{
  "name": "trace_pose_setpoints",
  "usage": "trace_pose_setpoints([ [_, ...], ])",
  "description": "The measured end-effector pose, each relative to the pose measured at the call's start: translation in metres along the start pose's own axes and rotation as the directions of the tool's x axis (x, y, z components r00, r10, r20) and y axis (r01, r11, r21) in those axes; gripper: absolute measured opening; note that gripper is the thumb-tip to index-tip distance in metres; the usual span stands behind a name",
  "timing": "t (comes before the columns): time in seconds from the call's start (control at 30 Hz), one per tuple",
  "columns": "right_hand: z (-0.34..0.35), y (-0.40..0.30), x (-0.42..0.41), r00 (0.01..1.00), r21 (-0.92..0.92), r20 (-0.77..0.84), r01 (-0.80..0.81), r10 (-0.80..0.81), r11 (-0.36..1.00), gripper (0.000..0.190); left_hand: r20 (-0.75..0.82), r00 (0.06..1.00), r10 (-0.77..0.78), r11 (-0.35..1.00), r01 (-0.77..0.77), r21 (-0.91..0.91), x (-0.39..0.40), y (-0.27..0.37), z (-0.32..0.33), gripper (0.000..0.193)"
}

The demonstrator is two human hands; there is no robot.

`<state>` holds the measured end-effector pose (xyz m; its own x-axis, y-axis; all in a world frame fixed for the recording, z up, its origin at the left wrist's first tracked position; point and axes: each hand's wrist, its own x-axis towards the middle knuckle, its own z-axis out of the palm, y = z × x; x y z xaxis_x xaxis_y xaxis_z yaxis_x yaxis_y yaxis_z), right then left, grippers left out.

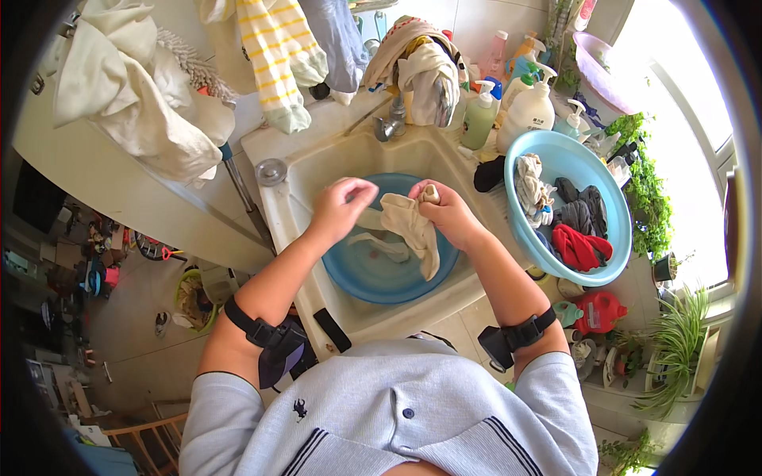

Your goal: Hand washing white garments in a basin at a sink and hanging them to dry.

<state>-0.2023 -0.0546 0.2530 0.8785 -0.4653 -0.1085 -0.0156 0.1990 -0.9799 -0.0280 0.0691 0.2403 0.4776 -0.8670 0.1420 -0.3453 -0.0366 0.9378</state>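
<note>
My right hand [450,214] grips a cream sock [411,223] by one bunched end. The rest of the sock hangs over a blue basin [381,288] that stands in a cream sink [321,152]. To its left, above the basin's rim, is my left hand [344,207], slightly blurred with its fingers curled. No cloth shows in it, but its fingertips are too unclear to settle its grip. Pale cloth [387,247] lies in the water in the basin, partly hidden behind the hanging sock.
A light-blue basin [622,238] with dark, red and pale laundry rests right of the sink. Bunched socks [437,77] cover the faucet [390,126]. Pump bottles [478,119] crowd the back right. Striped socks [277,53] and a white cloth [137,101] hang at the upper left.
</note>
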Motion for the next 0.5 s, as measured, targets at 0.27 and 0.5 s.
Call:
trace_pose_setpoints([
  [0.27,0.003,-0.029,0.000,1.000,-0.098,0.015,0.020,-0.018,0.995,0.016,0.429,0.895,-0.120,0.991,0.132,0.002,0.012,0.038,-0.010,0.011],
  [0.5,-0.014,-0.038,0.000,0.998,0.250,-0.044,-0.036,0.048,0.967,0.019,0.542,0.839,-0.043,0.994,-0.022,0.112,0.013,0.065,-0.036,0.009],
])
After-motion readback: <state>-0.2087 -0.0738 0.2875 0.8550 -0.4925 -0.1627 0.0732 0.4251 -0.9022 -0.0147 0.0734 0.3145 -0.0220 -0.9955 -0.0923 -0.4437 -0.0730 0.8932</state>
